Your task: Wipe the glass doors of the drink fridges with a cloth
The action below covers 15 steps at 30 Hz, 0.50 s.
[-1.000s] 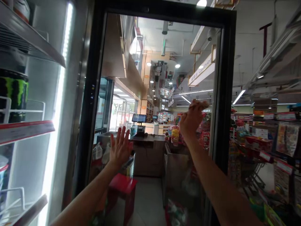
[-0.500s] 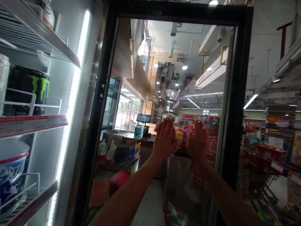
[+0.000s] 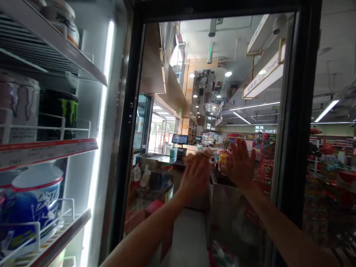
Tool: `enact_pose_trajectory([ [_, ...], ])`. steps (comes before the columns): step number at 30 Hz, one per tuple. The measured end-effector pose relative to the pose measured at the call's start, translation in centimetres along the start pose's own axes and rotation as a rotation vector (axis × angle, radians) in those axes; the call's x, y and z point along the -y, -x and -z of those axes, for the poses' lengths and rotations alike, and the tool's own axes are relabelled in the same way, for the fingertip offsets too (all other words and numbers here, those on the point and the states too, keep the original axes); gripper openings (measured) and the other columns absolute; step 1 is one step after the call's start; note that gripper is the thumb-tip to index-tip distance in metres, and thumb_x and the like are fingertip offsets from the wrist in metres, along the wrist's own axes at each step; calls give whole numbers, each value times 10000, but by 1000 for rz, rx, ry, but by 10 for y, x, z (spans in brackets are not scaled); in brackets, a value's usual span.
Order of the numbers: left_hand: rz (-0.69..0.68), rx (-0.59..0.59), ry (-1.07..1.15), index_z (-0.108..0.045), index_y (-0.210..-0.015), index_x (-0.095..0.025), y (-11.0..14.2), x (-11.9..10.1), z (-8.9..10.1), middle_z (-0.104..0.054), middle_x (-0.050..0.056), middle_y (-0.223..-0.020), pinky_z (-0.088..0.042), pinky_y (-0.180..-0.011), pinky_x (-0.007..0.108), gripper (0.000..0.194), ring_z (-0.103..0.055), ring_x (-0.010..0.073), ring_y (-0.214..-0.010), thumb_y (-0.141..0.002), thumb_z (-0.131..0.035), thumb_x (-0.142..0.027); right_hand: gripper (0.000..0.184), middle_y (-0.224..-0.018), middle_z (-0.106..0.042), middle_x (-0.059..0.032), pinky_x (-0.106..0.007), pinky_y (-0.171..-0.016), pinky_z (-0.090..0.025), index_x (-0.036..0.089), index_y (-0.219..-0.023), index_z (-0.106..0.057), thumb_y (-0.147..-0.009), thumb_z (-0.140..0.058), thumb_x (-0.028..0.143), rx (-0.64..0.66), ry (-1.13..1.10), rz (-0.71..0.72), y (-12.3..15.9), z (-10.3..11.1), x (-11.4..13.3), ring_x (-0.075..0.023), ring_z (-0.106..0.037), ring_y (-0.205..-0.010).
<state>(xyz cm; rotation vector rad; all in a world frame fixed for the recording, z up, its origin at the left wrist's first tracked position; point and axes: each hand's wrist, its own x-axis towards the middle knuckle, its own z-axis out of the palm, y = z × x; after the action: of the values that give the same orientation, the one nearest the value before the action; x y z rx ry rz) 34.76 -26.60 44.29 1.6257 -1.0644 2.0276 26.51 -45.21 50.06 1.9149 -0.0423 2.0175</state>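
Shelves (image 3: 50, 152) of cans and tubs are standing left of a glass door (image 3: 302, 122) with a black frame, which is filling the view ahead. The left hand (image 3: 194, 176) is holding a blurred, pale, soft-looking cloth (image 3: 207, 152) before the smooth pane; the right hand (image 3: 241, 167) is spreading wide nearby.

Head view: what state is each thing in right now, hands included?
Left hand: over the cloth, grip unclear
Cloth: bunched, blurred
Right hand: empty, open, fingers raised
Glass door: open
Light strip: lit
Black-green can: upright, shelved
Monitor: screen lit
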Motion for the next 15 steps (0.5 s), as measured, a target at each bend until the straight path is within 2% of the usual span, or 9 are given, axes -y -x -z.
enact_pose_trajectory([
  [1, -229, 94, 65, -443, -1279, -260, 6, -22, -5, -297, -6, -1461, -253, -1108, 399, 448, -199, 225, -1370, -836, -442, -331, 574, -1452, -317, -118, -478, -1111, -104, 194, -1412, -245, -869, -400, 300, 1, -4, 10, 0, 0, -1, -225, -259, -1358],
  [2, -347, 157, 95, -468, -1260, -275, 14, -35, -7, -298, -25, -1461, -245, -1110, 410, 431, -215, 228, -1365, -837, -439, -352, 569, -1450, -324, -117, -474, -1111, -107, 196, -1409, -253, -869, -400, 299, 1, -9, 18, 0, -1, -3, -223, -263, -1357],
  [3, -415, 209, 114, -476, -1257, -275, 24, -38, -7, -294, -27, -1462, -233, -1111, 435, 431, -221, 239, -1362, -838, -435, -366, 561, -1444, -336, -113, -472, -1110, -112, 199, -1405, -264, -869, -399, 297, 0, -11, 20, 0, -2, -3, -220, -267, -1355],
  [4, -404, 234, 109, -470, -1267, -277, 34, -30, -5, -302, -26, -1458, -226, -1112, 450, 442, -229, 242, -1359, -836, -436, -371, 551, -1438, -348, -110, -470, -1108, -119, 200, -1399, -276, -870, -398, 295, 1, -12, 18, 1, -3, -3, -217, -270, -1354],
  [8, 24, 116, -29, -321, -1379, -228, 61, 65, 17, -303, 72, -1455, -218, -1104, 497, 576, -195, 267, -1369, -822, -460, -282, 523, -1438, -350, -108, -475, -1102, -128, 196, -1383, -306, -876, -384, 296, 15, 3, -22, 2, -10, -1, -216, -269, -1355],
  [10, 290, 10, -118, -229, -1418, -169, 60, 99, 22, -234, 146, -1471, -210, -1087, 548, 627, -140, 305, -1377, -829, -437, -220, 528, -1449, -329, -108, -487, -1100, -119, 199, -1389, -294, -877, -377, 303, 24, 5, -43, 3, -14, 0, -222, -256, -1360],
  [12, 452, -21, -157, -196, -1427, -161, 55, 96, 19, -184, 154, -1484, -215, -1085, 559, 640, -111, 315, -1381, -831, -424, -203, 538, -1458, -311, -105, -494, -1100, -109, 205, -1399, -271, -879, -368, 304, 28, -5, -55, 4, -18, 0, -223, -242, -1365],
  [13, 434, 1, -142, -213, -1423, -173, 53, 82, 15, -192, 138, -1485, -221, -1086, 556, 637, -113, 312, -1381, -826, -429, -209, 544, -1462, -302, -104, -495, -1102, -106, 207, -1404, -261, -879, -366, 303, 33, -13, -57, 4, -19, 0, -222, -233, -1368],
  [15, 183, 103, -58, -292, -1395, -198, 51, 41, 4, -240, 93, -1478, -226, -1090, 549, 605, -127, 304, -1380, -812, -449, -249, 552, -1467, -291, -105, -492, -1103, -104, 206, -1408, -252, -877, -370, 300, 40, -27, -55, 4, -20, -2, -220, -219, -1372],
])
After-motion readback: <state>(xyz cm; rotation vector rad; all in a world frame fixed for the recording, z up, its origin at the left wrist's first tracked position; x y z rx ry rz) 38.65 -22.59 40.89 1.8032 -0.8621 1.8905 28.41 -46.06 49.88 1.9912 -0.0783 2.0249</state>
